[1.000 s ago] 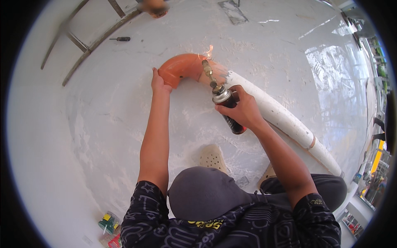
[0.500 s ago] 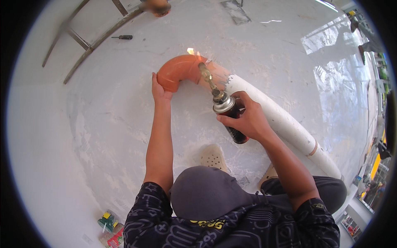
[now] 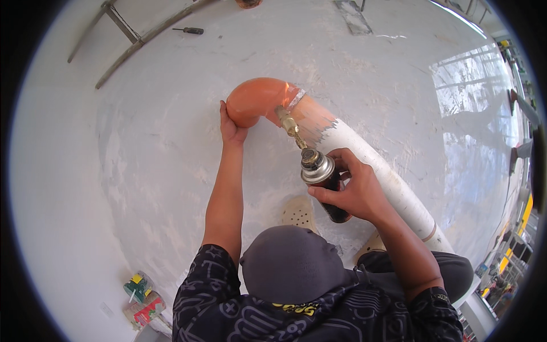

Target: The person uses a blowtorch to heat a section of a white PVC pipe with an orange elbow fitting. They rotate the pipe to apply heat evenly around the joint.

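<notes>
My left hand [image 3: 232,126] grips the open end of an orange pipe elbow [image 3: 256,97] from its left side, fingers partly hidden behind it. Wrapped around the dark canister of a gas blowtorch [image 3: 320,165] is my right hand [image 3: 359,191]. The torch's brass nozzle points at the elbow's right end, and a small orange flame [image 3: 286,90] licks over that part. There the elbow meets a long white pipe [image 3: 382,174], whose end is coloured orange with a jagged edge. The pipe slants down to the right, past my right forearm.
A wooden ladder-like frame [image 3: 137,45] lies at the upper left, near a screwdriver [image 3: 191,31]. A flat grey plate [image 3: 353,18] lies at the far side. Paint cans [image 3: 145,308] stand at the lower left. My beige clog [image 3: 298,213] rests on the dusty grey floor [image 3: 171,148].
The torch and my right hand have shifted slightly down and right in the picture. A pale band now shows at the elbow's right end. My left hand keeps its hold.
</notes>
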Demonstrator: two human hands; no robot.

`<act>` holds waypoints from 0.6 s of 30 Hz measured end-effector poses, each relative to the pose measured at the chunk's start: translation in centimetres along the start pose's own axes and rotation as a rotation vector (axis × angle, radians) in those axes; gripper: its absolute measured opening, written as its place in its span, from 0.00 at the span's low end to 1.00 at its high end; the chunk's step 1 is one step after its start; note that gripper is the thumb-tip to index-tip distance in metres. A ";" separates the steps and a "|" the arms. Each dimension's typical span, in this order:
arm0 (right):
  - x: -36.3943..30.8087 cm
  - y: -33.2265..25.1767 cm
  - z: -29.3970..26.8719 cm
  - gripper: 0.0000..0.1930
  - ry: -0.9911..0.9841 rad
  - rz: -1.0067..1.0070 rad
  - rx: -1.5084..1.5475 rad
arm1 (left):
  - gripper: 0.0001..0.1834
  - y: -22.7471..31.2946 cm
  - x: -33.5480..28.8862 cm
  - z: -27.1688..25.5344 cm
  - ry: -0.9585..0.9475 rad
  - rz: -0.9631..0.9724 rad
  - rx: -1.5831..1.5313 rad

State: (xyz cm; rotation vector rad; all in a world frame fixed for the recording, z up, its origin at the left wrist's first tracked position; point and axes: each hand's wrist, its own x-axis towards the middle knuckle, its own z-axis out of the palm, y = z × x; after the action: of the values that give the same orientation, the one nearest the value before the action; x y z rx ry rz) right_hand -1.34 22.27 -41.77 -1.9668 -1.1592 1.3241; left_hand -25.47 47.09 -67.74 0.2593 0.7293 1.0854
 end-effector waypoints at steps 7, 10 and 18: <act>-0.1 -0.5 0.5 0.41 0.042 -0.025 -0.026 | 0.34 0.4 0.7 0.2 -0.038 0.006 0.129; -0.1 -0.8 -0.4 0.40 0.027 0.004 -0.006 | 0.34 0.5 0.3 0.0 -0.046 0.004 0.121; -0.1 -1.2 -2.3 0.41 -0.005 0.012 0.035 | 0.35 0.5 -0.3 -1.2 -0.024 -0.028 0.030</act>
State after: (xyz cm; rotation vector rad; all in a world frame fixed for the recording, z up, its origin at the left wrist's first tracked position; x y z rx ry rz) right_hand 0.36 22.95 -39.90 -1.9498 -1.1204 1.3474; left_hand -26.73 46.88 -68.25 0.2862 0.7261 1.0435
